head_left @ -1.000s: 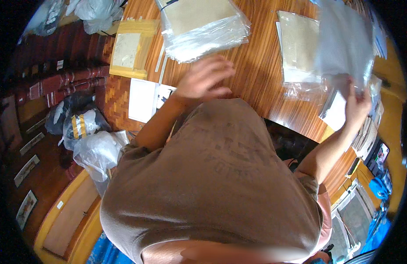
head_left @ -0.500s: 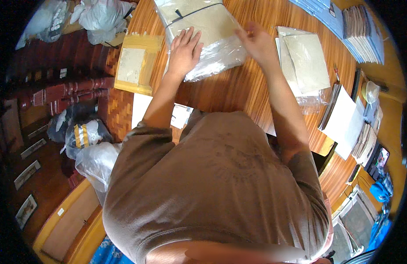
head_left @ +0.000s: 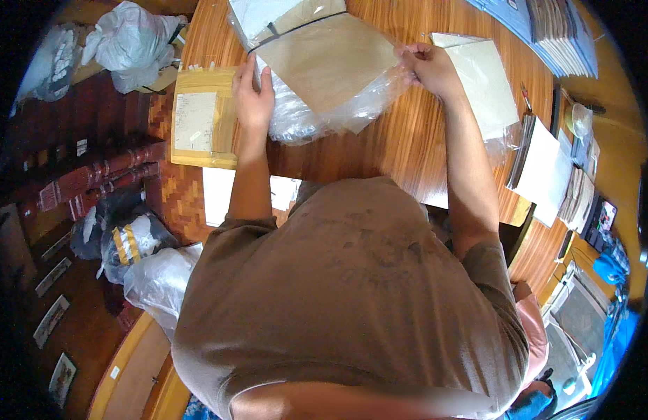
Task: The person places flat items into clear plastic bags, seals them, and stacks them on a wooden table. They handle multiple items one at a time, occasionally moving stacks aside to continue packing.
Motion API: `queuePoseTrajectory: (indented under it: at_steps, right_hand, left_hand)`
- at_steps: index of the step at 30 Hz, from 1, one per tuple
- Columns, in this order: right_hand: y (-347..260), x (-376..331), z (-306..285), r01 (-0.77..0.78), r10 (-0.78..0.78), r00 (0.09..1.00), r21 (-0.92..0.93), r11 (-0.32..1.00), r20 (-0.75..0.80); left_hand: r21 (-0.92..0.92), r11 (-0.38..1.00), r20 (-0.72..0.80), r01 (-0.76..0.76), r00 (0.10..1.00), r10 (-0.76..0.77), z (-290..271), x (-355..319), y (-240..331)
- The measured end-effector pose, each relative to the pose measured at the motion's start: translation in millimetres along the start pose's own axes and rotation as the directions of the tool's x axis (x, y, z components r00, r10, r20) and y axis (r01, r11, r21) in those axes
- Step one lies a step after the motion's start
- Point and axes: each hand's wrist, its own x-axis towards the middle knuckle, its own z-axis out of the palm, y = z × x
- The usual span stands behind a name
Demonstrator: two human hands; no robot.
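So the bag (head_left: 310, 124) with the tan card (head_left: 331, 63) in it is on top of the stack near the far side of the table (head_left: 373, 155), right between the two hands. Right hand (head_left: 430, 72) has its fingers pinched narrow on the bag's right edge. Left hand (head_left: 254, 101) is up against the left edge, fingers together, thumb held apart; can't tell if it's actually gripping any plastic.

As for clutter, a dark strap (head_left: 272, 29) runs across the stack, just above the tan card. A yellow parcel (head_left: 226, 115) sits close on the left, partly behind the left hand and wrist, so that side's pretty tight. White paper (head_left: 217, 198) pokes out below the parcel, by the left forearm. On the right there's a second pile (head_left: 481, 80) just past the right hand, then a red-handled tool (head_left: 525, 96), loose papers (head_left: 545, 178) and a phone (head_left: 605, 217) farther down. Blue folders (head_left: 566, 38) fill the far right corner. Plastic sacks (head_left: 131, 45) sit off to the left, well apart from the work.

Headcount: two hands, one strap, one parcel, one second pile, one red-handled tool, one phone, plus four pale rectangles (head_left: 51, 322) down the brown panel on the left. The layers in the stack overlap too much to count, same with the folders.
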Motion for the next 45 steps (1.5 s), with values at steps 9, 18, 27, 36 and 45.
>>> queuePoseTrajectory:
  at_steps: [9,18,27,36,45]
  right_hand:
    - [4,-57,6,-0.114,0.110,0.993,0.190,0.975,0.029]
    - [7,-96,-3,-0.234,0.197,0.937,0.103,0.967,0.288]
    - [41,-94,-54,-0.042,-0.040,0.930,0.213,0.976,0.366]
    - [80,-91,-78,-0.119,-0.164,0.916,0.639,0.760,0.366]
    - [80,-55,-106,-0.003,-0.028,0.892,0.068,0.998,0.451]
  left_hand:
    - [0.118,0.989,-0.022,-0.088,0.996,0.091,-32,-21,62]
    - [-0.575,0.222,0.627,0.787,0.598,-0.499,-45,-80,105]
    - [-0.603,0.298,0.647,0.740,0.672,-0.361,-30,-101,143]
    - [-0.613,0.347,0.561,0.709,0.701,-0.441,-17,-119,164]
    - [-0.510,0.420,0.755,0.751,0.625,-0.200,24,-191,205]
